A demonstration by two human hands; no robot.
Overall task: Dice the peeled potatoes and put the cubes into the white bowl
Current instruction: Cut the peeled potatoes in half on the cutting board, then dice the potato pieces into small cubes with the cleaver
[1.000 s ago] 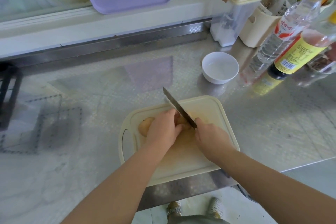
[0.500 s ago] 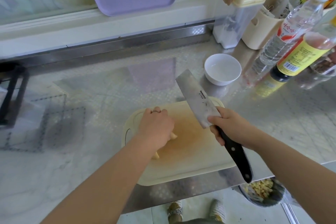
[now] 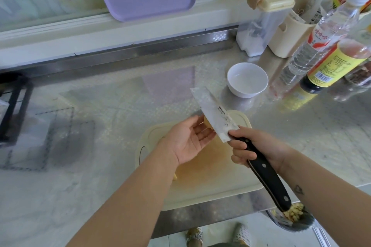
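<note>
Potato bit (image 3: 175,177) lay on board (image 3: 210,178); right hand (image 3: 255,146) gripped knife (image 3: 212,114) flat; left hand (image 3: 190,140) open against it, probably wiping residue.

two hands (image 3: 188,142) (image 3: 255,146), one knife (image 3: 216,114), one white bowl (image 3: 247,92) — one cream board (image 3: 210,178)

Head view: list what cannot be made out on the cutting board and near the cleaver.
All in the head view:
- Potato pieces on the cutting board: hidden under the left hand and forearm.
- Left fingers: tips behind the cleaver blade; contact unclear.
- Container below the counter edge: covered by cleaver handle and right forearm.
- White bowl: contents washed out by glare.
</note>
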